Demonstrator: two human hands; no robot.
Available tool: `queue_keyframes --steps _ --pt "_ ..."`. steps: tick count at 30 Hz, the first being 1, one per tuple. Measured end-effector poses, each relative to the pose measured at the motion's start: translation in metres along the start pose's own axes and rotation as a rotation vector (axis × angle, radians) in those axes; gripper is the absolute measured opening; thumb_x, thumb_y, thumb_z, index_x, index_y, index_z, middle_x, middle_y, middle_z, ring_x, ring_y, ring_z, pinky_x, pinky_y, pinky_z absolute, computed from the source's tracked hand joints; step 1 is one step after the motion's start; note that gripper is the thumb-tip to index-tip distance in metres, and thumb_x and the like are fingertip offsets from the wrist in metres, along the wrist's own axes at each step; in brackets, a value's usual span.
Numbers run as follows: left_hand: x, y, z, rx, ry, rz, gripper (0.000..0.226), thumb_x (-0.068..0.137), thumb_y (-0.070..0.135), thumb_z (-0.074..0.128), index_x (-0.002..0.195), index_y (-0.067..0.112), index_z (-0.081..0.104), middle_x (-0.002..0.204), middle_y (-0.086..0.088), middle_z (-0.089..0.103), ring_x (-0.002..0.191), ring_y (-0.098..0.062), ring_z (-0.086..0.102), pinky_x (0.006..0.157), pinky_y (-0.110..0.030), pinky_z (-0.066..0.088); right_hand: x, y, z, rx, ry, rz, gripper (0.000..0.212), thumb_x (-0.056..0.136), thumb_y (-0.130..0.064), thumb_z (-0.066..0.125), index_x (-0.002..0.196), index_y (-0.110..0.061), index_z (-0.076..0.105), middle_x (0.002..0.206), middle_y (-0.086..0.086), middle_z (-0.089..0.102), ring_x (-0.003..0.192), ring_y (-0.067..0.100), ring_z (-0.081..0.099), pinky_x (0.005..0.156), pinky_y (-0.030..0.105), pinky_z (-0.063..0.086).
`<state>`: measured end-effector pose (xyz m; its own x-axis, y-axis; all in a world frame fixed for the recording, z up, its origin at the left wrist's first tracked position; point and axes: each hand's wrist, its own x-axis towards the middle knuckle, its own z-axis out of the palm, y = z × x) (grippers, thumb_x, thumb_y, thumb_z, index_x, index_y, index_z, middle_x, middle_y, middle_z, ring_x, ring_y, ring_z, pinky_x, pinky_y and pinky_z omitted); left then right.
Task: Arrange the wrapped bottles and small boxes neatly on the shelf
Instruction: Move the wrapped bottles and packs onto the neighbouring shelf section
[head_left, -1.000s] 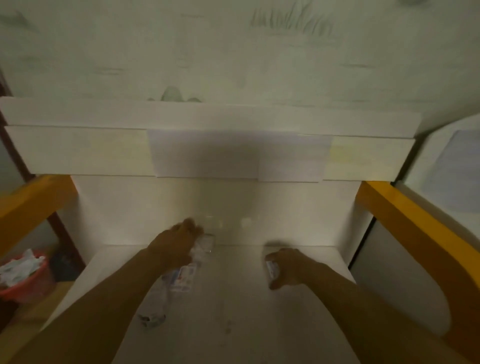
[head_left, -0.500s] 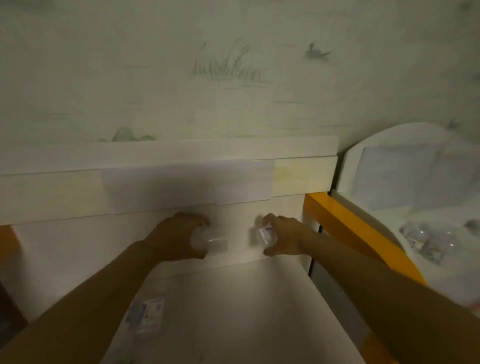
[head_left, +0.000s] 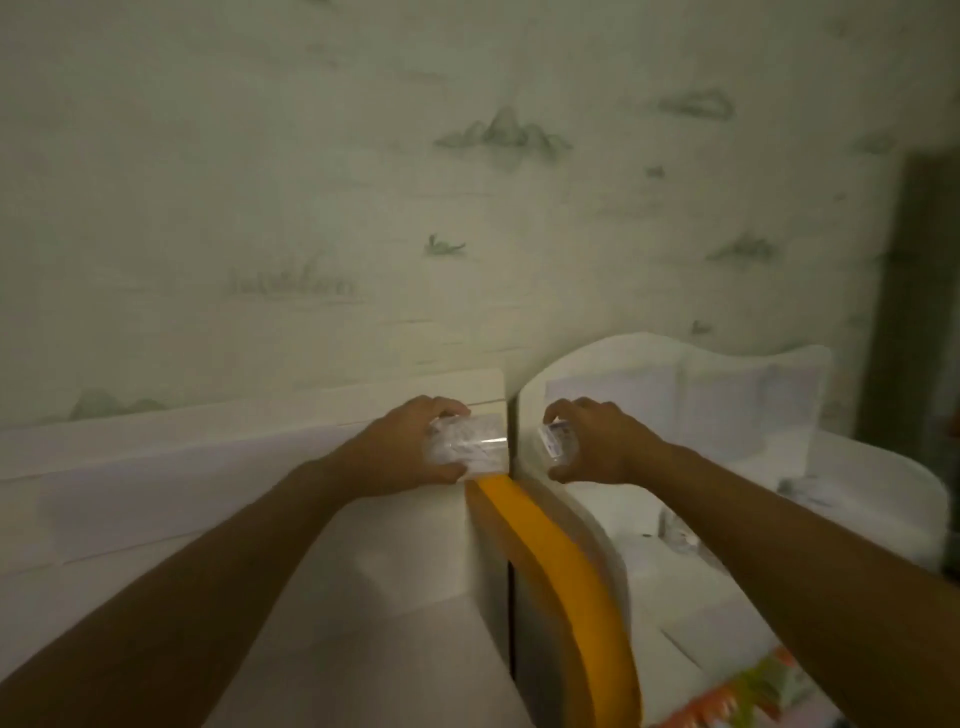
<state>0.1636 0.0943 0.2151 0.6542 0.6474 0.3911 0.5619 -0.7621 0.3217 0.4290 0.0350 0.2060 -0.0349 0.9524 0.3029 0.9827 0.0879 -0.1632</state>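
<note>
White shelf (head_left: 857, 499) w/ wrapped bottles (head_left: 680, 535).

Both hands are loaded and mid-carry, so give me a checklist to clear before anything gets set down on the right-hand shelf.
1. Left hand grips the wrapped bottle: ok.
2. Right hand holds the small item: ok; box or bottle, cannot tell.
3. Both items past the orange rail: not ok, the bottle is left of it.
4. Free spot on the right shelf: cannot tell, blurred.
5. Wrapped items already there, clear of the right arm: cannot tell.
</note>
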Motion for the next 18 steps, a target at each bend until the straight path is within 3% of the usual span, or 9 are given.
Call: queue_keyframes --steps 3,6,11,18 --pt "0.033 0.057 0.033 -0.026 -0.032 0.054 0.069 0.072 0.039 0.08 0.132 0.03 0.048 0.129 0.008 0.051 0.112 -0.008 0.051 0.091 -0.02 0.041 -0.036 0.062 -0.02 -0.007 -0.006 0.074 0.076 0.071 -0.049 0.076 0.134 -0.03 0.039 0.134 0.003 0.052 0.114 0.026 0.051 0.095 0.04 0.048" --pt "0.063 0.11 0.074 -0.042 -0.07 0.086 0.067 0.074 0.034 0.08 0.132 0.028 0.048 0.127 0.011 0.05 0.11 -0.006 0.05 0.087 -0.011 0.039 -0.074 0.123 -0.033 0.015 -0.01 0.146 0.079 0.07 -0.05 0.077 0.136 -0.033 0.037 0.135 0.002 0.052 0.114 0.025 0.052 0.094 0.038 0.049" --pt "0.101 0.169 0.161 -0.016 -0.129 0.069 0.068 0.072 0.044 0.077 0.131 0.032 0.046 0.13 0.007 0.05 0.116 -0.012 0.051 0.1 -0.032 0.042 -0.133 0.208 -0.03 0.023 -0.077 0.239 0.076 0.071 -0.049 0.075 0.136 -0.031 0.041 0.136 0.001 0.052 0.118 0.025 0.052 0.095 0.034 0.046" --pt "0.131 0.189 0.24 0.066 -0.217 0.036 0.071 0.065 0.051 0.07 0.13 0.036 0.045 0.129 0.008 0.05 0.113 -0.017 0.055 0.098 -0.035 0.045 -0.162 0.29 0.0 0.068 -0.133 0.312 0.076 0.069 -0.051 0.073 0.135 -0.033 0.042 0.136 -0.002 0.052 0.117 0.022 0.051 0.095 0.035 0.048"
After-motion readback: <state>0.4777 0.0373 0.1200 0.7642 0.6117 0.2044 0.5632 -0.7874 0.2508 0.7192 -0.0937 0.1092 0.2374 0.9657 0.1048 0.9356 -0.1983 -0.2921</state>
